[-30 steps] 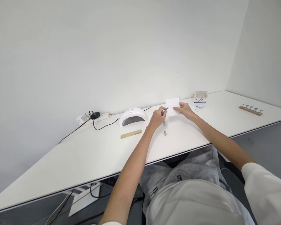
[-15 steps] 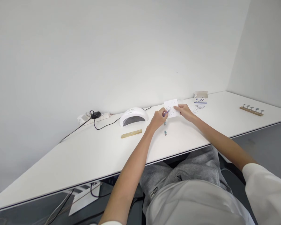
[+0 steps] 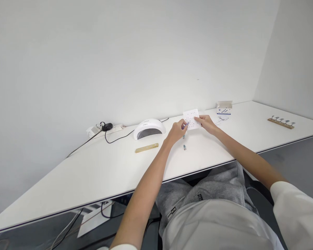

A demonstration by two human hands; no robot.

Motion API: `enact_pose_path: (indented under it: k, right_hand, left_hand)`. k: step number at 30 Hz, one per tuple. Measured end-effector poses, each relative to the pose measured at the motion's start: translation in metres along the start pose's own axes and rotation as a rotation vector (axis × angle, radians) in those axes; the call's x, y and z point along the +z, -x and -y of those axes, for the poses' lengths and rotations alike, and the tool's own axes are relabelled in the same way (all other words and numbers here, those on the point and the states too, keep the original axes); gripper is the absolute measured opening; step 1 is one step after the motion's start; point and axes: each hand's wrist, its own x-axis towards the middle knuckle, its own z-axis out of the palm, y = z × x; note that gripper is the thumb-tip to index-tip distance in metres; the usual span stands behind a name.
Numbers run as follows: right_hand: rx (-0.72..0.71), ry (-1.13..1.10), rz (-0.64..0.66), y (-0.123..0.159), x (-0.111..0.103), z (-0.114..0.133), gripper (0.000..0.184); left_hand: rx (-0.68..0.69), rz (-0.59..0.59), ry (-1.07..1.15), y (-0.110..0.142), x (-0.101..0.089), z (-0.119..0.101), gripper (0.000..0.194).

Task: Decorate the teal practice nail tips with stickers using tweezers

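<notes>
My left hand (image 3: pixel 177 130) is closed around a slim purple-blue pointed tool, apparently tweezers (image 3: pixel 185 125). The tool's tip lies against the face of a small white card (image 3: pixel 191 114) printed or dotted with rows of tiny marks, perhaps stickers. On the card's right side, my right hand (image 3: pixel 206 123) pinches it, thumb on the front. Held tilted above the tabletop, the card faces me. Below the hands, two small teal-and-silver pieces lie on the table, the nearer piece (image 3: pixel 184 147) in full view and the farther piece (image 3: pixel 184 136) close under my left hand.
A white nail lamp (image 3: pixel 149 128) stands left of my hands, with a yellowish bar (image 3: pixel 146 148) before it. A power strip (image 3: pixel 94 130) with black cables lies further left. Behind my right hand sits an open box (image 3: pixel 224 108); a wooden nail-tip stand (image 3: pixel 281 123) is far right.
Almost nothing differs. Both hands keep their hold on the tool and the card, and the view has shifted very slightly.
</notes>
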Motion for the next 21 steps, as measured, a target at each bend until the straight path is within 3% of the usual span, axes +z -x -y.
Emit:
enact_pose_path:
  k: [21]
  right_hand:
    - [0.027,-0.056,0.034,0.0034,0.0013,0.0049,0.03]
  left_hand:
    - [-0.024,0.005,-0.025,-0.0006,-0.0014,-0.0032,0.012]
